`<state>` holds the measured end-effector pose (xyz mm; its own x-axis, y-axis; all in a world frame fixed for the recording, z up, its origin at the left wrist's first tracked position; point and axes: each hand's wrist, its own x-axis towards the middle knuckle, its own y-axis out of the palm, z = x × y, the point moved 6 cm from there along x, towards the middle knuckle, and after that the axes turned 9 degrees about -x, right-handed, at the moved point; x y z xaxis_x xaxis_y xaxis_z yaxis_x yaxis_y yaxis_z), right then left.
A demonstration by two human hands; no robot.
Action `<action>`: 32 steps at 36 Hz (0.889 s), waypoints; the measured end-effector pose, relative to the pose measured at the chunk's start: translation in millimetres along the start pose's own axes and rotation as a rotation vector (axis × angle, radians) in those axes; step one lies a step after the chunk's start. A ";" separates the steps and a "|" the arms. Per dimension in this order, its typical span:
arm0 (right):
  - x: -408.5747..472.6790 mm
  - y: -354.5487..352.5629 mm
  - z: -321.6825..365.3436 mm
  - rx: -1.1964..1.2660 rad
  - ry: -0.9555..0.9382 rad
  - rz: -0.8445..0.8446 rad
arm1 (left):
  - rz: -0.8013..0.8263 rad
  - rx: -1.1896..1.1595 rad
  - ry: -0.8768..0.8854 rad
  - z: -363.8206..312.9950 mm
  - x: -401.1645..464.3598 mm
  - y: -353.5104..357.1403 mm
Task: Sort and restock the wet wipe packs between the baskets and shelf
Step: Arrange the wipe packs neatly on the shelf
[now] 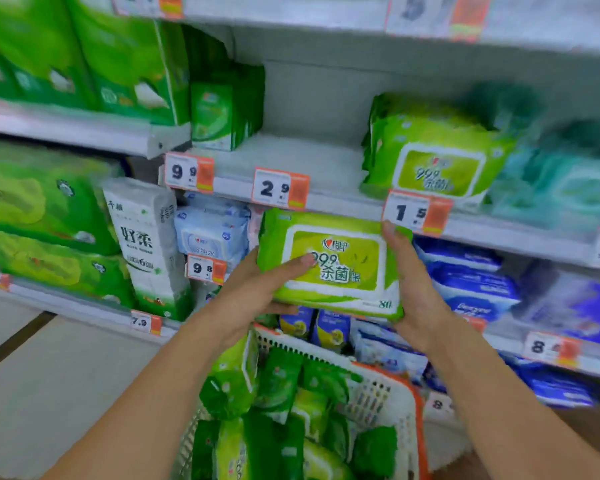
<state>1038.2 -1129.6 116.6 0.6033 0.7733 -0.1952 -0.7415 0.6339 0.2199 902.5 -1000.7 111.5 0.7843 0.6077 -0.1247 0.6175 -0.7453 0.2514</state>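
I hold a lime-green wet wipe pack (336, 261) with a white-edged lid label in front of the shelf, between both hands. My left hand (257, 289) grips its left edge, thumb across the front and fingers underneath. My right hand (413, 282) clasps its right edge, fingers up the side. More packs of the same kind (437, 154) are stacked on the shelf (291, 161) above, to the right. Below my arms a white basket with an orange rim (388, 386) holds several green wipe packs (281, 393).
A bare stretch of shelf lies left of the stacked packs, above price tags 2.9 (279, 188) and 1.5 (416, 213). Teal packs (568, 181) sit at the right, dark green packs (222, 112) at the left, blue packs (475, 282) on lower shelves, tissue bundles (146, 244) at left.
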 end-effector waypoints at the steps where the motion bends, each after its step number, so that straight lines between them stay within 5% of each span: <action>1: -0.6 -1.6 8.9 -0.010 -0.009 -0.016 | 0.002 0.002 0.025 -7.1 1.5 5.1; 9: -4.7 -5.2 56.7 -0.078 -0.093 0.036 | 0.041 0.046 0.102 -40.5 17.5 19.6; 18: 59.9 29.8 155.3 -0.380 -0.473 -0.056 | 0.016 0.372 0.494 -156.1 87.6 -10.2; 22: 107.2 35.6 177.4 -0.872 -0.552 -0.334 | -0.035 0.586 0.474 -167.6 145.6 -27.2; 27: 157.9 55.9 165.1 -1.741 -0.466 -0.421 | -0.014 0.894 0.343 -137.6 189.5 -26.7; 32: 184.5 79.5 172.3 -2.053 -0.513 -0.471 | -0.073 1.094 0.299 -124.5 227.5 -36.4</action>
<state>1141.2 -934.4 262.8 0.5316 0.7629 0.3679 0.4650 0.1001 -0.8796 1051.0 -801.2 193.5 0.7889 0.5916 0.1662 0.4973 -0.4558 -0.7382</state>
